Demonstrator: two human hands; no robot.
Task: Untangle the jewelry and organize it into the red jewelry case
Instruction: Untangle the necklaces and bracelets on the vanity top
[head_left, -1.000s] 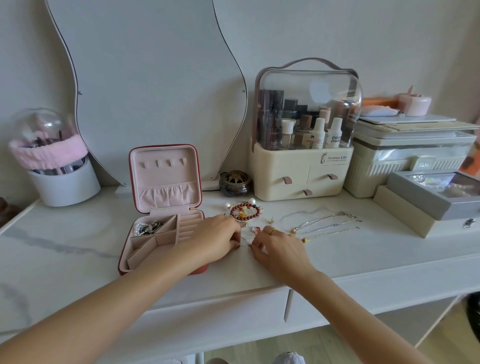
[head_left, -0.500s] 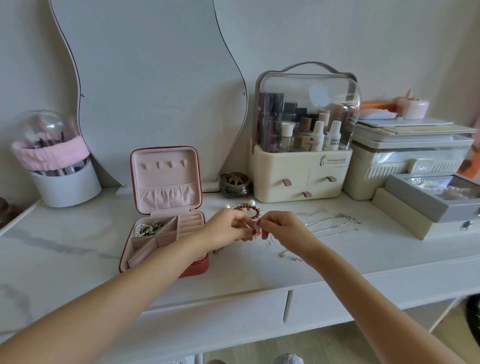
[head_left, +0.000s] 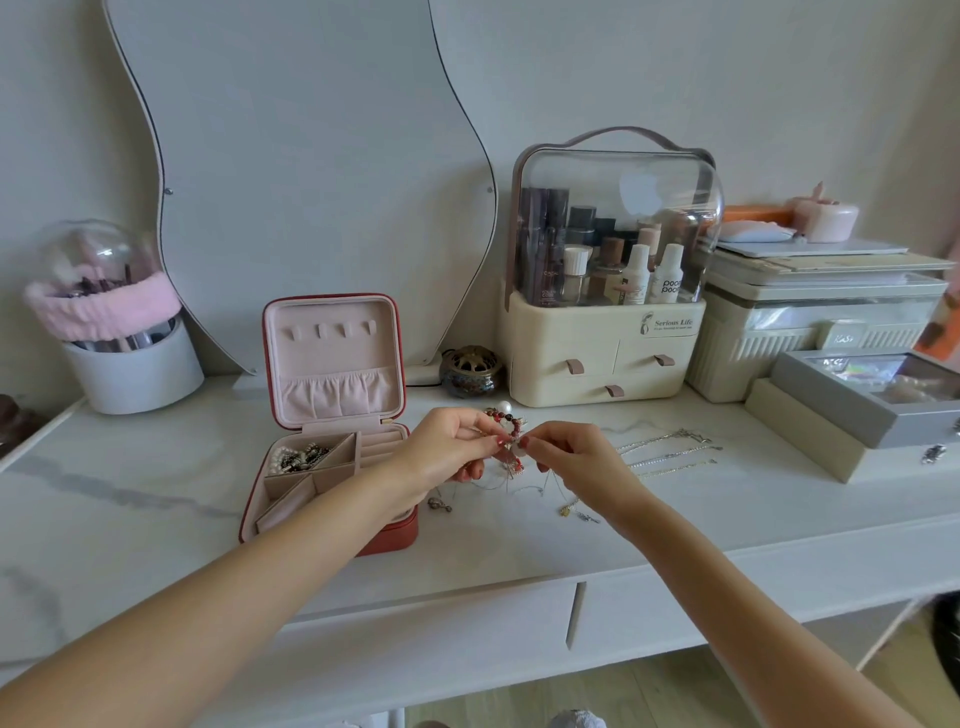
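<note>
The red jewelry case (head_left: 382, 538) stands open on the white table, pink inside, with a pile of pearl and dark bead jewelry (head_left: 297, 457) in its back-left compartment. To its right, above the table, my left hand (head_left: 448, 448) and my right hand (head_left: 582, 460) both pinch a tangle of thin chains (head_left: 511, 470). Fine strands and small pendants (head_left: 571, 512) hang from it down to the tabletop. A red bead bracelet (head_left: 510, 422) with a pearl shows just behind my fingers. Three straight chains (head_left: 667, 457) lie in a row to the right.
A wavy mirror (head_left: 301, 171) leans on the wall. A cream cosmetics organizer (head_left: 605, 358) and a small round pot (head_left: 470, 371) stand behind the jewelry. Stacked boxes (head_left: 852, 415) fill the right side, a brush holder (head_left: 122, 338) the far left.
Both hands have risen from the tabletop with the tangled chains, which now hang between them. The right hand moved left and up toward the left hand.
</note>
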